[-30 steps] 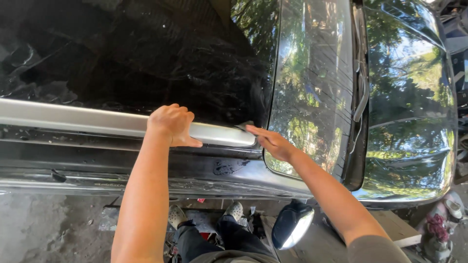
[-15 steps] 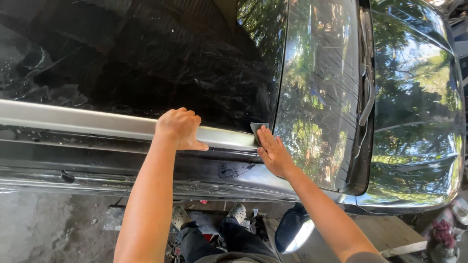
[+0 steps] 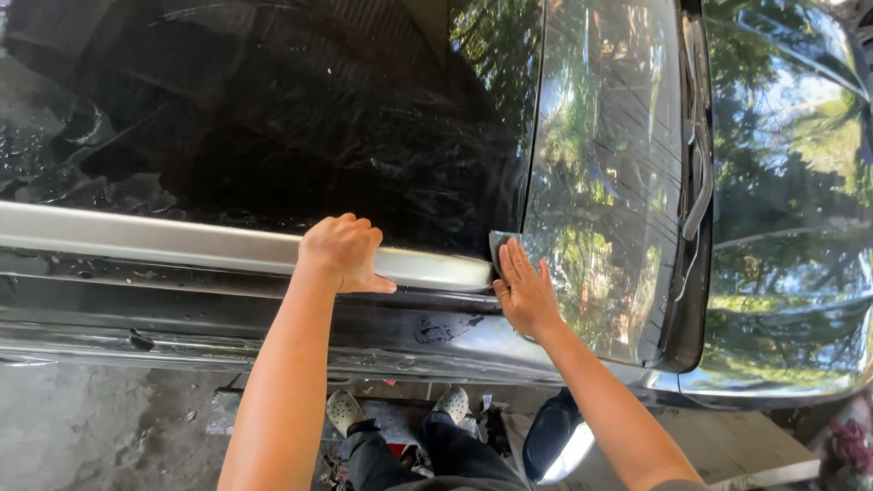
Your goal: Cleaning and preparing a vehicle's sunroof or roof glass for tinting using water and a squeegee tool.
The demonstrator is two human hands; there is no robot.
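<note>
A silver roof rail (image 3: 182, 244) runs along the near edge of a black car roof (image 3: 273, 109). The left hand (image 3: 343, 255) curls over the rail's front end, grip closed on it. The right hand (image 3: 525, 293) lies flat, fingers together, pressing what looks like a small grey pad (image 3: 499, 244) at the windscreen (image 3: 609, 182) corner.

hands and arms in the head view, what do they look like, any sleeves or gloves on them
Both hands are bare: no gloves, rings or watch show on the left hand or the right hand. The left forearm is uncovered all the way to the bottom edge of the picture. The right arm is bare along the forearm too, with the edge of a short grey sleeve just showing at the bottom edge.
</note>
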